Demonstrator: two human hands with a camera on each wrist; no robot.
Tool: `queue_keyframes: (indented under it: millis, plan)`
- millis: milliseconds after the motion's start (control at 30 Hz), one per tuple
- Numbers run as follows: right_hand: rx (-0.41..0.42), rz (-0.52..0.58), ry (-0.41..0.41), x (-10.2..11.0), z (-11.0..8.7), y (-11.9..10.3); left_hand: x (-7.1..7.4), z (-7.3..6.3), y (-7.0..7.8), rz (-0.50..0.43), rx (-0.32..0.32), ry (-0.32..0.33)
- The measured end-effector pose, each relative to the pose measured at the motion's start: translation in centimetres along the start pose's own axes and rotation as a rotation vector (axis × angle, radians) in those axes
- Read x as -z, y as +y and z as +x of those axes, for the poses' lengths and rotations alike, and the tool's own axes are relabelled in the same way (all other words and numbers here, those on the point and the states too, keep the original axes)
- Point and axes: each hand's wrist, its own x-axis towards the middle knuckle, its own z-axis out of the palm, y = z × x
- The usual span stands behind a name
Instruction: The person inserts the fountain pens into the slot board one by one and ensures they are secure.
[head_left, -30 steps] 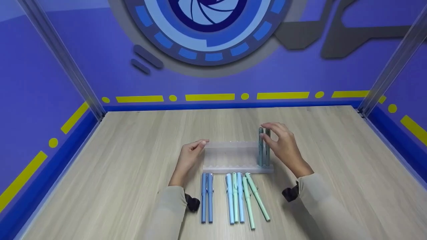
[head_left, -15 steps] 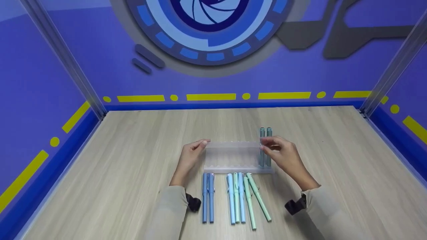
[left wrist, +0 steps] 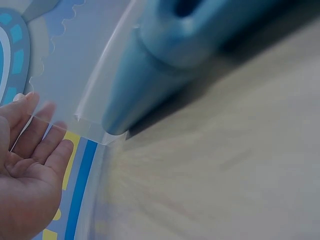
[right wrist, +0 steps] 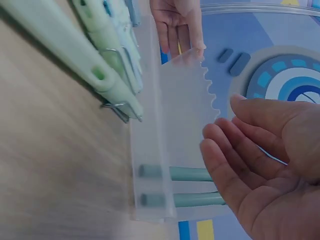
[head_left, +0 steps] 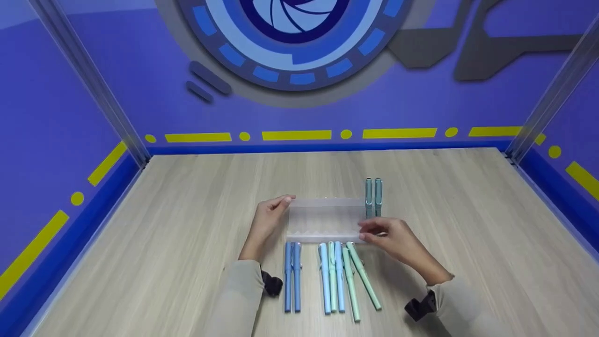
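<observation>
A frosted clear pen rack (head_left: 325, 217) with scalloped edges stands mid-table. My left hand (head_left: 270, 220) pinches its upper left corner, thumb in front and fingers behind the panel. Two dark green capped pens (head_left: 368, 192) stand side by side at the rack's right end, their lower parts hidden behind my right hand (head_left: 390, 238) in the head view. That hand is at the rack's lower right, fingers loosely bent; the right wrist view shows nothing in it. In that view the dark green pens (right wrist: 190, 174) sit with their ends in the rack's base.
Before the rack lie two darker blue pens (head_left: 288, 281) on the left. To their right are light blue pens (head_left: 325, 285) and mint green pens (head_left: 352, 290), some slanted. Blue printed walls (head_left: 299, 112) enclose the wooden table (head_left: 196, 224).
My right hand has come away from the tops of the dark green pens and moved down toward the rack's front edge. My left hand stays at the rack's corner.
</observation>
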Motion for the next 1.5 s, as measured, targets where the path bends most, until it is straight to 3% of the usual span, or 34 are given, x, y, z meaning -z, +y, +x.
queue_keyframes:
  millis: [267, 400, 667, 1100, 1500]
  plan:
    - [0.001, -0.023, -0.104, -0.4, -0.8, 1.1, -0.1, -0.2, 0.7, 0.018, 0.018, -0.009]
    - [-0.039, -0.031, -0.141, -0.6, -1.0, 1.4, 0.0, -0.3, 0.6, 0.019, 0.022, -0.003]
    - [-0.074, 0.055, -0.217, -1.0, -1.2, 2.1, 0.1, 0.0, -0.1, 0.033, 0.017, 0.005]
    - [-0.195, 0.146, -0.233, -1.8, -1.0, 1.9, 0.1, 0.0, -0.1, 0.040, 0.009, 0.004]
    - [-0.190, 0.142, -0.240, -2.1, -0.9, 1.9, 0.0, 0.0, 0.0, 0.037, -0.007, 0.005]
